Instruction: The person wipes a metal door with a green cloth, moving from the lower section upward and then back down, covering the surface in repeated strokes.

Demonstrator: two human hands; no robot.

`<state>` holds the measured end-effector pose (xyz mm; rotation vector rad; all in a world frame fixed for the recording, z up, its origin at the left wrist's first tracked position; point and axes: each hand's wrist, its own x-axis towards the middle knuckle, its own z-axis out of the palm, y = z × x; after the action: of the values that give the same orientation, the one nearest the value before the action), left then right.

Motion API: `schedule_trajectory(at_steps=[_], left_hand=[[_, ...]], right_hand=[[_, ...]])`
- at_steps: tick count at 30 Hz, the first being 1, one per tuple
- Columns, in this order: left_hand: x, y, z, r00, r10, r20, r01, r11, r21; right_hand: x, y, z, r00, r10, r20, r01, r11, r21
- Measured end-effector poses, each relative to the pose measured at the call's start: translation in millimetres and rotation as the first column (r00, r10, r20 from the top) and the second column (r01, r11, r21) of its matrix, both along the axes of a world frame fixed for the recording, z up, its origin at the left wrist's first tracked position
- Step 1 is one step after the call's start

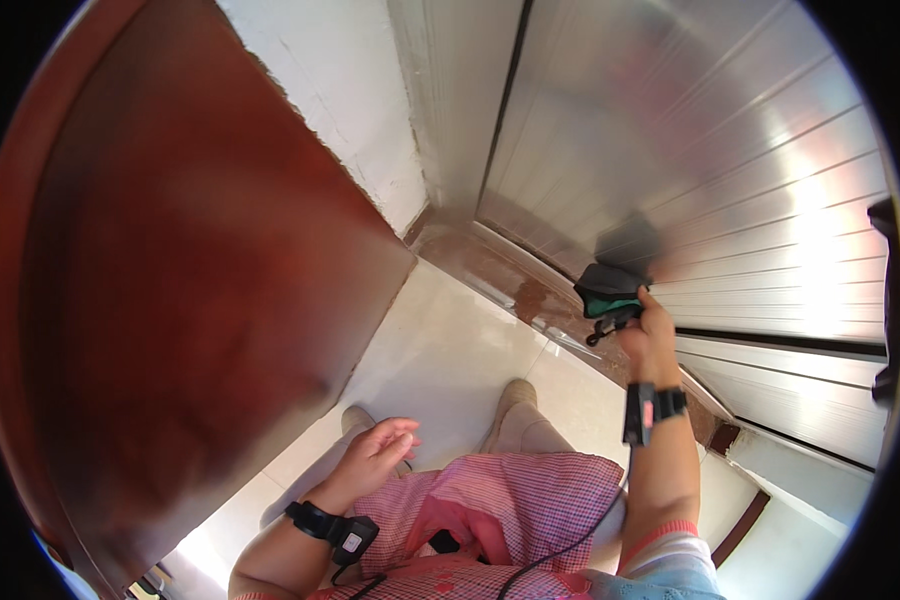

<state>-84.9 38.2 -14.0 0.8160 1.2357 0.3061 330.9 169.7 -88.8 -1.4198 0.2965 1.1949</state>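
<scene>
My right hand grips a dark grey and green item, apparently of fabric, with a black part ending in a small loop. It is held close against the lower part of a brushed metal panel door, which reflects it; whether it touches the surface I cannot tell. Down by my lap, my left hand holds nothing, its fingers loosely curved and partly apart. A black device is strapped to each wrist.
At left stands a large reddish-brown wooden panel, apparently a door. A brown stone threshold runs under the metal door, by a white wall. Pale floor tiles lie below. A black cable crosses my checked apron.
</scene>
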Motion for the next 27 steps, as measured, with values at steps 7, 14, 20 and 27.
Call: schedule_trajectory(at_steps=[7, 14, 20, 27], left_hand=[[6.8, 1.0, -1.1, 1.0, 0.024, 0.006, -0.025, 0.999, 0.044], [9.4, 2.5, -1.6, 1.0, 0.029, -0.01, -0.029, 0.999, -0.035], [14.2, 5.7, -4.6, 1.0, -0.022, -0.013, 0.022, 1.0, -0.011], [13.2, 0.5, -0.1, 0.999, -0.037, -0.039, 0.038, 0.999, 0.034]], right_hand=[[9.3, -1.8, 21.0, 0.998, 0.054, -0.026, -0.051, 0.992, 0.116], [-9.7, 30.7, -90.2, 0.99, 0.136, -0.026, -0.138, 0.985, -0.1], [49.7, -17.6, -90.7, -0.246, 0.741, 0.625, -0.606, 0.386, -0.695], [93.3, -63.8, -45.5, -0.114, 0.812, 0.573, -0.536, 0.435, -0.723]])
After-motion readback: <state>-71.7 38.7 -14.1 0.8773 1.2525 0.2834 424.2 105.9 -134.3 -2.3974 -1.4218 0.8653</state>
